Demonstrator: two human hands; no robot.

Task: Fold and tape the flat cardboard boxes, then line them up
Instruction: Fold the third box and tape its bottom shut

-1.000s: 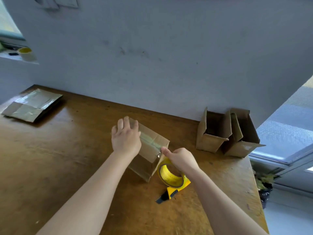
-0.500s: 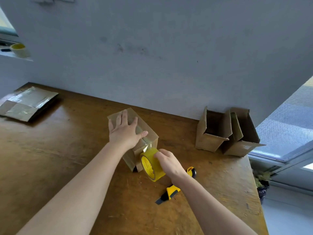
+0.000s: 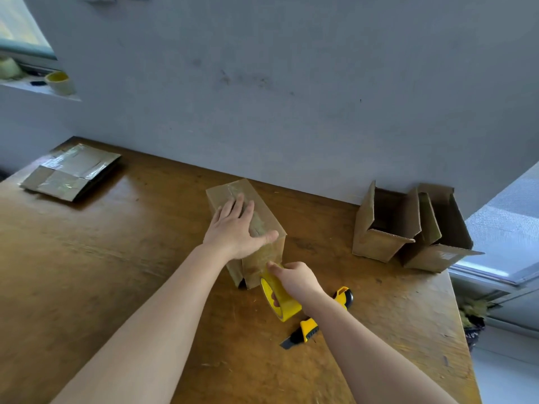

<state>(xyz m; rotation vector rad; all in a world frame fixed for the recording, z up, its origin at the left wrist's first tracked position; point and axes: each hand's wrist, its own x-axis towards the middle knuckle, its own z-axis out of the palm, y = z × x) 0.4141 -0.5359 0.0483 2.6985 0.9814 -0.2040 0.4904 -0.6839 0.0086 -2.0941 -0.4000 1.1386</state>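
Observation:
A small cardboard box (image 3: pixel 264 259) stands in the middle of the wooden table (image 3: pixel 87 258), with clear tape running over its top. My left hand (image 3: pixel 237 228) lies flat on the box top, fingers spread, pressing it down. My right hand (image 3: pixel 294 279) grips a yellow tape roll (image 3: pixel 278 301) held against the box's near lower face. Two folded boxes (image 3: pixel 382 228) with open tops stand side by side at the right, against the wall. A stack of flat boxes (image 3: pixel 70 172) lies at the far left.
A yellow utility knife (image 3: pixel 312 330) lies on the table just right of my right forearm, blade out. The table's right edge drops off beside a window. A spare tape roll (image 3: pixel 59 81) sits on the left sill. The wall closes the back.
The box has turned so its long side runs away from me. My right hand has drawn the tape roll down the near face, and my left hand has shifted flat onto the top.

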